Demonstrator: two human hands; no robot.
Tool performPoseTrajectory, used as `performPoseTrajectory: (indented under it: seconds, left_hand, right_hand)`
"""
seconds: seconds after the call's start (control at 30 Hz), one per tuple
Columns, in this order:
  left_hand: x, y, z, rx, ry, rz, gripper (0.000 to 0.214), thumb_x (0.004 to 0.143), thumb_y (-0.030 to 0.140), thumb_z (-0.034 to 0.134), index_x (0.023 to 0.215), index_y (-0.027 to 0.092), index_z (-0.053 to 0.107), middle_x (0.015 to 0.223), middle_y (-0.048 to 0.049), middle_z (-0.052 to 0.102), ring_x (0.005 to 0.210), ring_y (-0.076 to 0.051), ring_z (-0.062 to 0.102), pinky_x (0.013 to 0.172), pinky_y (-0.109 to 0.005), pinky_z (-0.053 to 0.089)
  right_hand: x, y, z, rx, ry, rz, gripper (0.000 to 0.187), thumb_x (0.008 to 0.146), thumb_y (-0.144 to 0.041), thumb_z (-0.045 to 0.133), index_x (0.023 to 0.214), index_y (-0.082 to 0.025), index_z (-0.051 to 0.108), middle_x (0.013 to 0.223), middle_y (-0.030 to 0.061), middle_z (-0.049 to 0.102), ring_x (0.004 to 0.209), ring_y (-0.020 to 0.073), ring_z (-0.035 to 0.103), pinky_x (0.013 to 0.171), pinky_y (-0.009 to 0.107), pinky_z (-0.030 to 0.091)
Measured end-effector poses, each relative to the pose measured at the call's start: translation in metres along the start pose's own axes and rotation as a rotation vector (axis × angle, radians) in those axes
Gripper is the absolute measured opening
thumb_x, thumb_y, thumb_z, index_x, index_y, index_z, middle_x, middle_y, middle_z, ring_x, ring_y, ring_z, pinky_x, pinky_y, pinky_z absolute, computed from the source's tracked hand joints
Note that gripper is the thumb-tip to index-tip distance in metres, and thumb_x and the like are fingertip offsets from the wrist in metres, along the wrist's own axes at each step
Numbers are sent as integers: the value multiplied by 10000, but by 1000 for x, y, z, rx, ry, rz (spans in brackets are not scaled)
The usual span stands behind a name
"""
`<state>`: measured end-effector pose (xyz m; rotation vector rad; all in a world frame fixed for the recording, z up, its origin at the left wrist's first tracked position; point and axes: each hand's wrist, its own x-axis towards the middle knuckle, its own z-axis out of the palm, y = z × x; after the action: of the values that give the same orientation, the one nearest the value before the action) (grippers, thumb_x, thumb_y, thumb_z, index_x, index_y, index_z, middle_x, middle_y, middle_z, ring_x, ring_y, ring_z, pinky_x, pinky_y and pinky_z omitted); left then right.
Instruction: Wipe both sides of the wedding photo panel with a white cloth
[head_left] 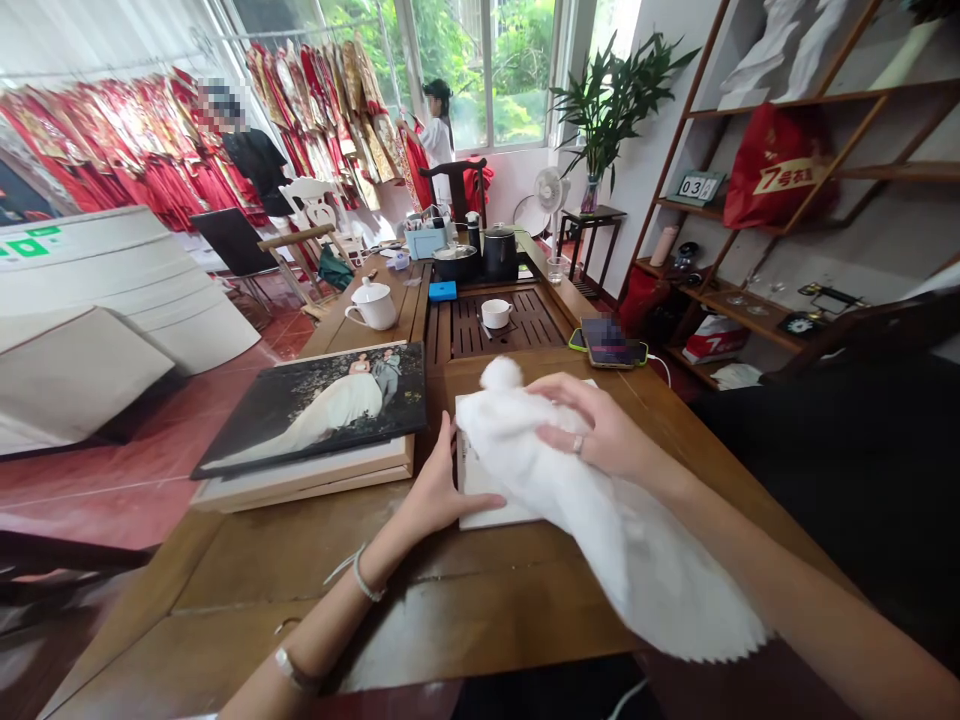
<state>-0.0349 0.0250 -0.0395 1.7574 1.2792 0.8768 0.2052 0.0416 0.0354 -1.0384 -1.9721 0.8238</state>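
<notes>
A white cloth [559, 480] is bunched up in my right hand [592, 425], whose fingers close on it from the right. The cloth lies over a flat white rectangular panel [480, 505], and its zigzag-cut end trails toward the table's front edge. Along the panel's left edge rests my left hand [450, 475], thumb and fingers spread apart, steadying it without grasping anything else. Most of the panel's face is hidden under the cloth. To the left, a wedding photo panel [337, 395] tops a small stack of pale frames [315, 485].
A lidded white mug [373, 303] stands behind the stack. Beyond the cloth are a slotted tea tray [517, 340] with a white cup [496, 314], a blue box [442, 291] and phones [611, 345] with a cable. Two people are at garment racks in back.
</notes>
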Motion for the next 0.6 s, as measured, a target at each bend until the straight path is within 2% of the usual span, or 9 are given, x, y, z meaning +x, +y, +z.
performPoseTrajectory:
  seconds: [0.07,0.17,0.23,0.3,0.37,0.43,0.53,0.6]
  left_hand:
    - [-1,-1,0,-7,-21,-28,1398,532,413,855,1489,141,-127,1574,-230,104,1449,-340,157,1178,-499,167]
    - [-1,-3,0,7,-24,-39,1398,541,435,850,1487,148,-138,1579,-222,81,1455,-332,133,1182,-496,161]
    - [-1,-5,-1,22,-20,-34,1390,543,442,849,1490,165,-131,1581,-215,77,1456,-337,121,1181,-510,154]
    - [-1,-7,0,29,-24,-29,1387,543,447,848,1492,172,-126,1582,-213,75,1456,-341,119,1179,-521,154]
    - [-1,-8,0,26,-28,-17,1383,546,450,846,1492,175,-125,1581,-212,82,1456,-339,124,1178,-525,157]
    - [-1,-6,1,22,-27,-3,1380,554,452,840,1490,166,-133,1580,-214,91,1455,-333,132,1179,-518,157]
    - [-2,-1,0,45,-24,-10,1385,554,460,836,1487,138,-136,1578,-225,77,1454,-341,126,1181,-511,141]
    - [-2,3,-1,78,-26,-26,1396,548,466,837,1483,129,-144,1578,-232,64,1455,-351,96,1181,-520,112]
  right_hand:
    - [1,14,-2,-283,109,-53,350,805,-233,586,1155,-227,566,1202,74,613,1090,249,569,926,405,448]
    - [-4,32,7,-708,91,-100,266,852,-246,566,1107,-213,632,1363,120,499,1256,336,415,1016,534,315]
    - [-11,36,16,-875,84,-86,319,876,-299,559,1180,-222,618,1392,132,468,1276,364,364,1010,578,274]
    - [-18,33,25,-901,55,-77,484,863,-405,581,1319,-253,522,1371,129,486,1237,363,385,989,577,291]
    - [-24,30,32,-868,-4,-101,620,807,-507,620,1367,-288,468,1375,118,482,1224,376,376,967,578,309]
    - [-27,29,35,-833,-60,-150,530,795,-477,631,1283,-291,544,1382,103,477,1230,384,356,929,559,339]
    - [-27,34,34,-761,-137,-304,257,816,-256,578,1064,-232,643,1311,87,542,1201,345,388,861,475,380]
    - [-23,39,30,-694,-198,-436,236,795,-176,555,1011,-214,643,1250,77,587,1177,316,415,861,449,379]
